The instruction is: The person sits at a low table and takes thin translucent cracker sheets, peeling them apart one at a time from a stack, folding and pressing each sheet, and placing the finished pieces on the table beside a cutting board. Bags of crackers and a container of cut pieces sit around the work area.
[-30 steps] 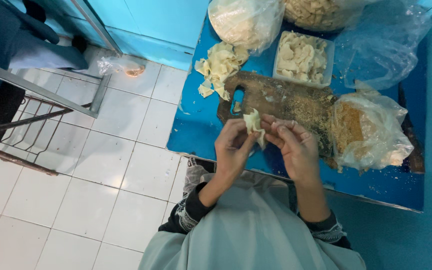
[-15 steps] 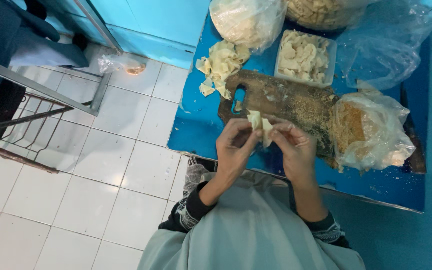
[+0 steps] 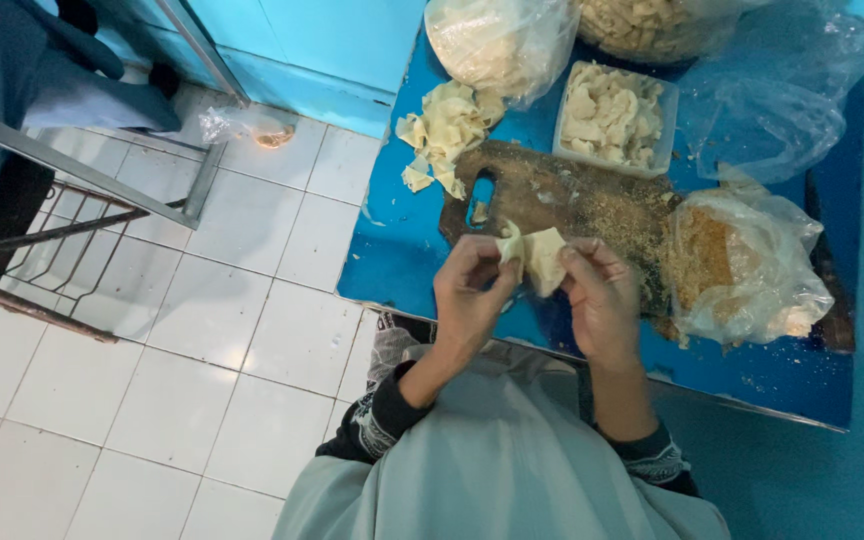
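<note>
Both hands hold one pale, folded dough wrapper (image 3: 539, 255) above the near edge of a blue table (image 3: 392, 265). My left hand (image 3: 469, 292) pinches its left corner. My right hand (image 3: 602, 295) grips its right side with the fingertips. Just beyond them lies a dark wooden cutting board (image 3: 572, 200) dusted with brown crumbs. A loose pile of pale wrappers (image 3: 444, 130) sits on the table at the far left of the board.
A clear plastic tub of folded pieces (image 3: 612, 115) stands behind the board. A plastic bag of brown crumbs (image 3: 742, 265) sits at the right. More plastic bags (image 3: 502, 40) line the back. White tiled floor and a metal frame (image 3: 72, 230) lie at the left.
The wrapper has been spread wider between both hands, and they have shifted slightly. The view has drifted a little.
</note>
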